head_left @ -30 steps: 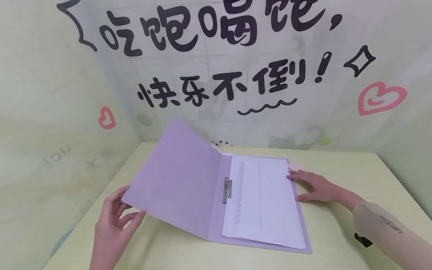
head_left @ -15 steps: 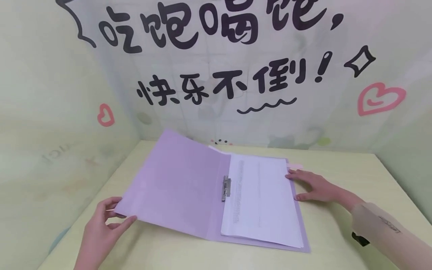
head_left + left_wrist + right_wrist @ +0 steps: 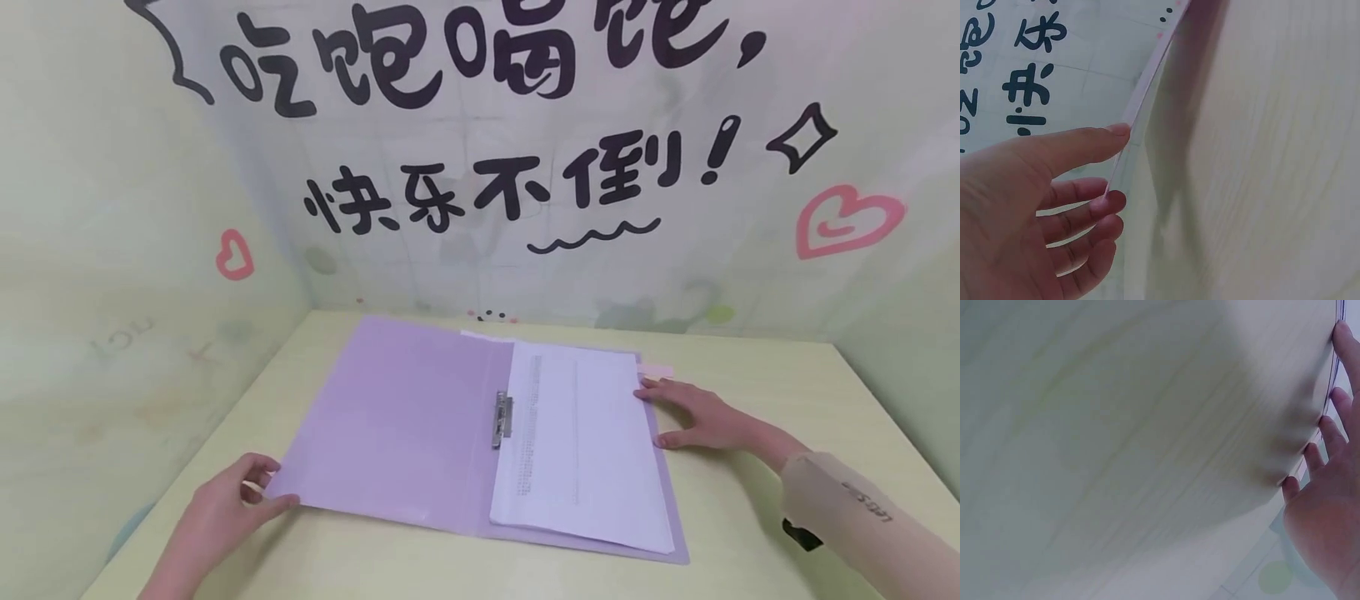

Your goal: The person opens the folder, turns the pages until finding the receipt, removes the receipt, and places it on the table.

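A purple folder (image 3: 390, 425) lies spread open on the table in the head view. White printed sheets (image 3: 592, 450) sit on its right side beside a metal clip (image 3: 502, 419) near the spine. My left hand (image 3: 228, 504) pinches the near left corner of the cover. In the left wrist view the thumb (image 3: 1100, 145) is on one side of the thin cover edge and the fingers on the other. My right hand (image 3: 697, 414) rests at the folder's right edge, its relaxed, spread fingertips touching the edge and the table there.
A pink tab (image 3: 657, 371) sticks out past the folder's right edge, above the right hand. The pale wood-grain table (image 3: 780, 392) meets a printed back wall (image 3: 420, 275), with side walls left and right.
My left hand has lowered the cover leftward and down from a raised tilt to nearly flat, still pinching its corner. The right hand has stayed in place.
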Available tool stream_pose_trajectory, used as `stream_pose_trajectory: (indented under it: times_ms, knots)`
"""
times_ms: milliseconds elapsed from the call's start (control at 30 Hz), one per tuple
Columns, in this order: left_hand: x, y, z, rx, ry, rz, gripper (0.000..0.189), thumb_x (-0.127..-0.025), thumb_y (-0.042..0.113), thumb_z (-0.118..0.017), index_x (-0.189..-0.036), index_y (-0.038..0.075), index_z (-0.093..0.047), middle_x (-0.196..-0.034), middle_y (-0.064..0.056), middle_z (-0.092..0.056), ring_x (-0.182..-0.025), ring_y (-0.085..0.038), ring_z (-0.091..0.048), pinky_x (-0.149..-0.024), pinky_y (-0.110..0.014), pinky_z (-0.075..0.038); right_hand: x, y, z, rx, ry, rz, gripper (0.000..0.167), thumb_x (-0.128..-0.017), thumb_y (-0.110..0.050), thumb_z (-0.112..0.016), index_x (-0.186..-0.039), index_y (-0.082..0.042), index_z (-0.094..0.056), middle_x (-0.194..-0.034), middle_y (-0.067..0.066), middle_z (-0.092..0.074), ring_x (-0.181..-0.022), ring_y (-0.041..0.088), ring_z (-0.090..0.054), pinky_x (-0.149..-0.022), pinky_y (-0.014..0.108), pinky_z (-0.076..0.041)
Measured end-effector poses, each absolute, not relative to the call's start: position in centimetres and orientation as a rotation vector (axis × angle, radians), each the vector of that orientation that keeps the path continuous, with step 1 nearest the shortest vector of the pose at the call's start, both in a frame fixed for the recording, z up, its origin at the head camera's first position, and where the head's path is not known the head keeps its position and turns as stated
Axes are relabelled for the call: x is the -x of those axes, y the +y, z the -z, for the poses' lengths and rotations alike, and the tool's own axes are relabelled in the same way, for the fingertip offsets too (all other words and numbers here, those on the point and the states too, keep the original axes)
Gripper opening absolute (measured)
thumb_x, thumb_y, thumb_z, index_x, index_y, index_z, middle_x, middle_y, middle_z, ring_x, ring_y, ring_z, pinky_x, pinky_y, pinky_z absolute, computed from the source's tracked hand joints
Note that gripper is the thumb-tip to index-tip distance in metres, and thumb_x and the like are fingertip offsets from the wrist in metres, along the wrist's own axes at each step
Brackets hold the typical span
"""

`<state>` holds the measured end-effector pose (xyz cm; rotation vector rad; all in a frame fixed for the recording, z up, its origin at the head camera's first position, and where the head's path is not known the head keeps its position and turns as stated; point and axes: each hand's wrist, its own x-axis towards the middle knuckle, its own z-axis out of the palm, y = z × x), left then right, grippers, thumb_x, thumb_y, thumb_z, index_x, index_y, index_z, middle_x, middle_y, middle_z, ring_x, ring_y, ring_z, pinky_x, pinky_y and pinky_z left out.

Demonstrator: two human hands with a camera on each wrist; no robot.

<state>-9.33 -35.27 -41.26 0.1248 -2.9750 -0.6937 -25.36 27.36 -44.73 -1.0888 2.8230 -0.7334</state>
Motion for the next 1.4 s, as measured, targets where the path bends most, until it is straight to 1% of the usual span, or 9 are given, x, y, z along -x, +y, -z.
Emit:
stream_pose_trajectory:
  times_ms: [100, 167, 333, 467, 567, 767, 967, 1167, 1400]
  knots:
    - [9.7, -35.6, 41.6, -0.076, -3.012, 0.630, 0.059, -0.073, 0.038, -0.085, -0.115, 0.003, -0.062, -0.101, -0.006, -0.064, -0.080, -0.011, -0.054, -0.064, -0.023, -0.044, 25.3, 27.4, 44.9, 1.090, 2.816, 0.734, 0.068, -0.083, -0.040, -0.077, -0.141, -0.013, -0.052, -0.151, 0.023, -0.044, -0.136, 0.054, -0.036, -0.103, 0.075, -0.029]
    - [10.1, -35.7, 42.0, -0.009, -3.000, 0.621, 0.061, -0.072, 0.032, -0.087, -0.117, 0.001, -0.060, -0.104, -0.012, -0.062, -0.083, -0.017, -0.055, -0.065, -0.024, -0.045, 25.3, 27.4, 44.9, 1.090, 2.814, 0.734, 0.069, -0.083, -0.040, -0.077, -0.141, -0.013, -0.052, -0.151, 0.023, -0.044, -0.136, 0.055, -0.036, -0.104, 0.075, -0.029]
    - [11.2, -35.6, 42.6, 0.218, -2.950, 0.692, 0.070, -0.069, 0.016, -0.088, -0.129, 0.001, -0.054, -0.123, -0.024, -0.053, -0.095, -0.028, -0.059, -0.067, -0.025, -0.052, 25.4, 27.5, 44.8, 1.080, 2.812, 0.723, 0.070, -0.083, -0.040, -0.076, -0.142, -0.011, -0.051, -0.152, 0.023, -0.043, -0.137, 0.054, -0.035, -0.105, 0.075, -0.028]
    - [11.8, -35.7, 42.7, 0.372, -2.936, 0.750, 0.074, -0.068, 0.008, -0.087, -0.132, 0.000, -0.052, -0.135, -0.026, -0.046, -0.100, -0.033, -0.060, -0.070, -0.026, -0.057, 25.6, 27.5, 44.8, 1.076, 2.803, 0.715, 0.071, -0.084, -0.041, -0.076, -0.143, -0.012, -0.050, -0.153, 0.022, -0.042, -0.138, 0.054, -0.034, -0.106, 0.074, -0.027]
    - [12.4, -35.8, 42.6, 0.438, -2.940, 0.764, 0.080, -0.065, 0.007, -0.087, -0.135, -0.001, -0.051, -0.141, -0.026, -0.044, -0.102, -0.033, -0.061, -0.073, -0.026, -0.058, 25.7, 27.4, 44.8, 1.064, 2.797, 0.718, 0.070, -0.084, -0.041, -0.076, -0.143, -0.013, -0.050, -0.153, 0.022, -0.042, -0.139, 0.054, -0.033, -0.106, 0.074, -0.027]
    - [13.1, -35.6, 42.5, 0.544, -2.996, 0.754, 0.085, -0.065, 0.004, -0.083, -0.143, 0.006, -0.048, -0.147, -0.019, -0.044, -0.103, -0.016, -0.052, -0.077, -0.021, -0.050, 25.6, 27.5, 44.8, 1.042, 2.789, 0.734, 0.070, -0.084, -0.041, -0.076, -0.143, -0.013, -0.050, -0.153, 0.022, -0.041, -0.139, 0.055, -0.032, -0.106, 0.075, -0.026]
    - [13.7, -35.2, 42.5, 0.576, -3.069, 0.741, 0.079, -0.067, 0.009, -0.079, -0.142, 0.008, -0.051, -0.148, -0.020, -0.043, -0.113, -0.025, -0.043, -0.082, -0.024, -0.043, 25.5, 27.5, 44.5, 1.027, 2.786, 0.733, 0.070, -0.084, -0.041, -0.076, -0.143, -0.013, -0.050, -0.154, 0.022, -0.040, -0.140, 0.054, -0.031, -0.106, 0.075, -0.025]
    - [14.7, -35.2, 42.6, 0.608, -3.030, 0.749, 0.076, -0.079, 0.031, -0.080, -0.145, 0.011, -0.048, -0.150, -0.020, -0.039, -0.114, -0.030, -0.048, -0.084, -0.029, -0.046, 25.3, 27.4, 44.1, 1.011, 2.780, 0.733, 0.070, -0.084, -0.041, -0.075, -0.142, -0.012, -0.050, -0.154, 0.022, -0.040, -0.140, 0.054, -0.031, -0.106, 0.076, -0.025]
    - [14.9, -34.9, 43.6, 0.561, -3.021, 0.688, 0.079, -0.072, 0.036, -0.086, -0.139, 0.009, -0.054, -0.145, -0.019, -0.046, -0.106, -0.028, -0.044, -0.079, -0.029, -0.036, 25.9, 27.2, 43.9, 0.977, 2.760, 0.749, 0.065, -0.085, -0.039, -0.075, -0.139, -0.009, -0.054, -0.151, 0.025, -0.043, -0.138, 0.053, -0.035, -0.108, 0.074, -0.026]
